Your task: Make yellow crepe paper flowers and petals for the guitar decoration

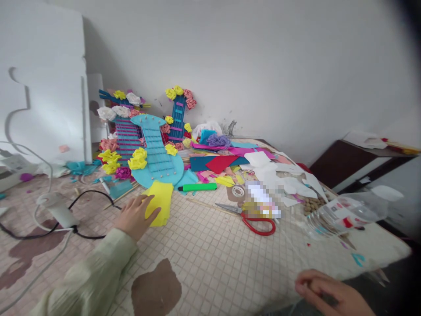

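My left hand [136, 216] rests on a stack of yellow paper [163, 197], its fingers spread over the left part of it. Just behind the paper, a light-blue instrument-shaped board [154, 151] leans upright, with strings, pins and yellow paper flowers [137, 159]. At the near right edge of the table, my right hand [329, 287] is closed, thumb against the curled fingers. Whatever it may hold is too small or hidden to make out. Red-handled scissors [259, 224] lie open between the two hands, and a green marker or cutter [199, 187] lies beyond the paper.
More flower-trimmed boards [177, 116] lean at the back wall. Coloured paper [223, 163] and white scraps [292, 177] cover the far side. A clear plastic bottle [348, 215] lies at right. A power strip [57, 210] with cables is at left. The tablecloth [210, 267] has torn patches.
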A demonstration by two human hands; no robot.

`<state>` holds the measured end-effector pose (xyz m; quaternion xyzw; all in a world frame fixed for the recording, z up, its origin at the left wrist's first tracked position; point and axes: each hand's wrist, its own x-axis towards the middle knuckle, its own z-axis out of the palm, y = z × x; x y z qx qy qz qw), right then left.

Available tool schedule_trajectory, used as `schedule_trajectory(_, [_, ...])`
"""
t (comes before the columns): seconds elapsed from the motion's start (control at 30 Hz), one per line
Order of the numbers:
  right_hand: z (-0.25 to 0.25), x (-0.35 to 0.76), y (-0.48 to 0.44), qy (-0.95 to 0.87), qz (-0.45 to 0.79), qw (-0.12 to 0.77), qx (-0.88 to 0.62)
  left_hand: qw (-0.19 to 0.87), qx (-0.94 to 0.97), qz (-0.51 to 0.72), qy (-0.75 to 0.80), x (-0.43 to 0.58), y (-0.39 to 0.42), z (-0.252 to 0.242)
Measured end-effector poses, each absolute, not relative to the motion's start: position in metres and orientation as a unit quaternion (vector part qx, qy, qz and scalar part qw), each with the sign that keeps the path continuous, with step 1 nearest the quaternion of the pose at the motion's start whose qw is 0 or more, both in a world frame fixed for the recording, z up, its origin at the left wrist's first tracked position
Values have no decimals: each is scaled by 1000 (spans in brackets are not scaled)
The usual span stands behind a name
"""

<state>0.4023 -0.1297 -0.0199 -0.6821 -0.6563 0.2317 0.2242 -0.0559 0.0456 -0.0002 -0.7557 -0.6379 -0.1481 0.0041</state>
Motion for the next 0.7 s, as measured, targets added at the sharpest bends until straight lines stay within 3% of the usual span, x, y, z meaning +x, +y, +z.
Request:
schedule_trajectory(0.4, [73,247,-17,-772,315,341,-434,-20,-711,-142,-688,-61,61,-9])
schedule_trajectory(0.7, [70,186,40,-757,416,360,-353,-58,-699,-191,-686,-72,72,-5])
